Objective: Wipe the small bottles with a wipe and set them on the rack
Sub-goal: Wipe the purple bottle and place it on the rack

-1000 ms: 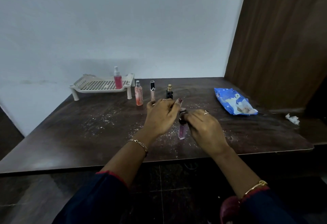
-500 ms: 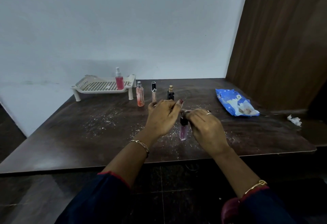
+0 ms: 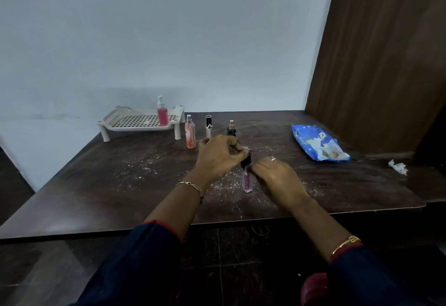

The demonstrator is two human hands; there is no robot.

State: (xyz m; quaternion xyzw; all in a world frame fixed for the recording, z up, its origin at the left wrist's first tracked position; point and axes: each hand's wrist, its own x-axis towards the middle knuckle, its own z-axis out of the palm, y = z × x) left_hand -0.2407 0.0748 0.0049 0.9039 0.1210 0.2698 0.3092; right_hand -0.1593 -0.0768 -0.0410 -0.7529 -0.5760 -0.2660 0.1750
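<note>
Dusty table (image 3: 101,192): both hands grip pink tube (image 3: 246,180), L (image 3: 218,154) w/ wipe (image 3: 244,148); labels unreadable.

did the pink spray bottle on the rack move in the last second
No. The pink spray bottle stands at the same right end of the rack, by its right corner post.

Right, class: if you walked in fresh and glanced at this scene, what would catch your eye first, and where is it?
First, the two hands at the centre of the dark table: the left hand and the right hand are on a small pink bottle with a black cap. Next, the bright blue wipes pack at the right, and the white rack at the back left with one pink spray bottle standing on it.
</note>
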